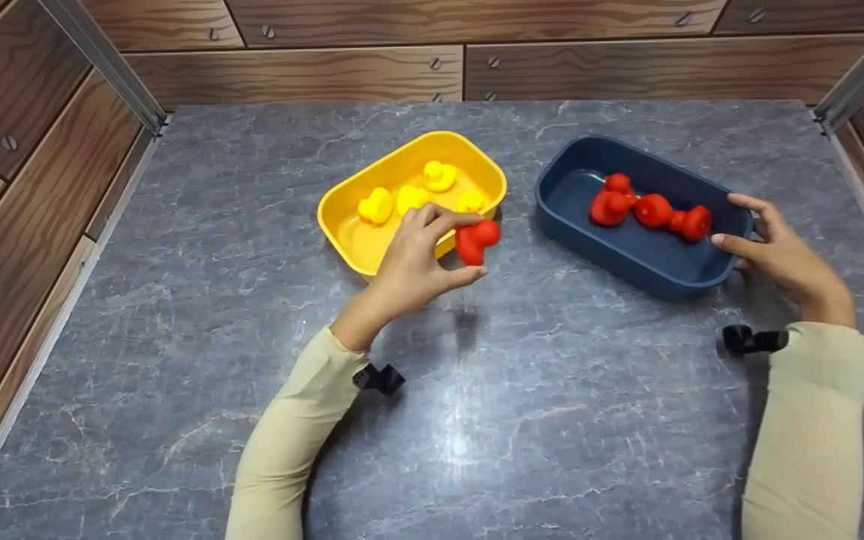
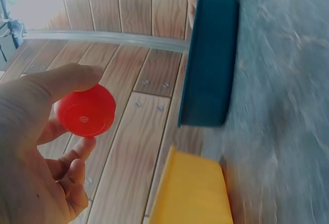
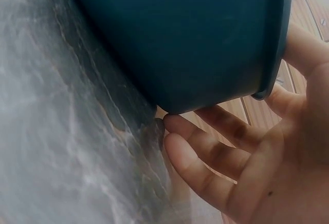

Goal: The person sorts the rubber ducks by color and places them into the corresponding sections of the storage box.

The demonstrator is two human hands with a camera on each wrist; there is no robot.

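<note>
My left hand (image 1: 417,259) pinches a red rubber duck (image 1: 475,241) between thumb and fingers, above the table at the yellow bin's near right edge. In the left wrist view the round flat underside of the red duck (image 2: 86,111) faces the camera. The yellow bin (image 1: 342,244) has several yellow ducks (image 1: 439,176) in it. To its right stands a dark blue bin (image 1: 612,251) with several red ducks (image 1: 653,211) inside. My right hand (image 1: 792,251) grips the blue bin's right end, thumb over the rim; in the right wrist view other fingers (image 3: 205,147) lie along its outer wall.
A grey marbled tabletop (image 1: 537,420) lies under both bins. Wood-patterned panels (image 1: 312,75) close off the back and sides, with metal posts (image 1: 113,64) at the corners. Each wrist carries a small black camera mount (image 1: 383,379).
</note>
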